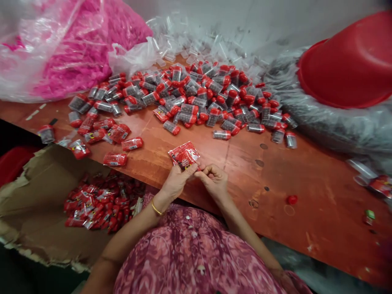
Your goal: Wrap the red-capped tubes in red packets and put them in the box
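Between my hands, close to the table's front edge, is a shiny red printed packet (184,154). My left hand (177,179) grips its near side with the thumb on top. My right hand (214,179) has its fingers curled and pinches the packet's near right corner. Beyond them lies a large heap of small clear bottles with red caps (196,96), filled with dark beads or pellets. To the left, several red wrapped packets (114,159) rest on the table.
The reddish wooden table (245,175) slopes across the view. Below its left edge stands a cardboard box (33,204) with many red packets. A bag of pink pieces (92,49) is at back left. At right, a red tub (349,65) sits on a plastic bag (330,122).
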A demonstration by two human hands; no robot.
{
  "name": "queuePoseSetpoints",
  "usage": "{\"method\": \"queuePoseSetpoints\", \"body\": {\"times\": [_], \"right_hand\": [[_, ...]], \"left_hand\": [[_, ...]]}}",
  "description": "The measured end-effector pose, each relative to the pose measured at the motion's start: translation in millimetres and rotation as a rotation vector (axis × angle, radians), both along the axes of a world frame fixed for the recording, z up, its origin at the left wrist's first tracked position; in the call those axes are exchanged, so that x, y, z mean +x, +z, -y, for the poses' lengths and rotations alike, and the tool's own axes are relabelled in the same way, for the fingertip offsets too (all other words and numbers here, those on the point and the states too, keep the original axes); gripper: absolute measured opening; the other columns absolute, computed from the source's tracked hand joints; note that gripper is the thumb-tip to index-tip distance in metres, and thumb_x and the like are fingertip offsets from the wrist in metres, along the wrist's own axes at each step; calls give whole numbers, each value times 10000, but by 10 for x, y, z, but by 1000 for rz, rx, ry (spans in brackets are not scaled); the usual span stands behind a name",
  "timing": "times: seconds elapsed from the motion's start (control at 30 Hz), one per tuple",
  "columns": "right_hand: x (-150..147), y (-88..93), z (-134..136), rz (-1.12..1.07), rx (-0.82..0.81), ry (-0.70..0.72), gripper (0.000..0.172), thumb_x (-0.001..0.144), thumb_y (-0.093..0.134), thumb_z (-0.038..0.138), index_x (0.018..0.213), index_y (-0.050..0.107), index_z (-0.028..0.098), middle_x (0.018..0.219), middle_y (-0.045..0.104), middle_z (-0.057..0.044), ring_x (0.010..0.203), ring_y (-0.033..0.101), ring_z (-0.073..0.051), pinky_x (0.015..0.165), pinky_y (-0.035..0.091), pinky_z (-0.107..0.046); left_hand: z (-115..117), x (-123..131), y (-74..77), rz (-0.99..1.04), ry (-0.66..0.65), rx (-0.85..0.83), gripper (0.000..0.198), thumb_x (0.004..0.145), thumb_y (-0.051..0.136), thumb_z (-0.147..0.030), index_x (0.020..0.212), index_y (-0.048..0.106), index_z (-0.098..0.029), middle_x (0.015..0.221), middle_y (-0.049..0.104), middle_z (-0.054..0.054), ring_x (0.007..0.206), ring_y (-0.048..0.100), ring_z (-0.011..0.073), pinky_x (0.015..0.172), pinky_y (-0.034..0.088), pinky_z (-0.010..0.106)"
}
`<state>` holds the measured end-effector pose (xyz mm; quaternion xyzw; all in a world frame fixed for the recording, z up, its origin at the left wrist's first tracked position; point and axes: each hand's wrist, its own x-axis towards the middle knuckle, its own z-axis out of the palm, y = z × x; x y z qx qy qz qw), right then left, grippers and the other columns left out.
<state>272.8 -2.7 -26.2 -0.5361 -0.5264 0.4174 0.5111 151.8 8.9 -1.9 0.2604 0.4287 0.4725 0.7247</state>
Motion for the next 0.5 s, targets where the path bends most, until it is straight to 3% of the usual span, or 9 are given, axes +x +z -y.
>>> {"method": "queuePoseSetpoints", "body": {"times": [0.1,0.2,0.3,0.4,0.5], "right_hand": [[78,-38,0,88,33,98,308,729,658,381,547,497,192,505,451,56,467,395,-78,446,335,-203],[186,-95,-6,190,56,127,348,830,533,397,553,488,192,484,421,53,440,375,-78,428,305,-209],[259,-183,-6,300,73,112,419,865,482,422,515,433,196,450,361,60,408,328,-71,404,257,-214],[274,-278,-5,397,118,97,434,867,481,433,509,429,195,454,359,55,419,330,-74,413,251,-218],[268,-354,-17,466,167,105,434,875,469,424,509,431,194,454,369,50,420,345,-76,424,266,-219]], "left_hand": [[-13,-256,35,-321,34,166,311,660,718,-430,758,673,-139,744,694,50,754,638,196,750,499,323],[-53,-672,83,-855,252,317,228,711,671,-381,744,673,-156,765,698,67,851,639,258,841,475,386],[-170,-1082,83,-1314,377,525,191,719,649,-314,859,680,-187,1123,663,120,1194,501,340,1061,280,504],[-394,-1364,39,-1658,271,632,253,744,592,-258,979,668,-203,1443,412,123,1389,218,362,1108,62,584],[-661,-1554,1,-1888,114,582,330,776,541,-256,1088,636,-216,1500,313,112,1404,156,369,1089,56,618]]}}
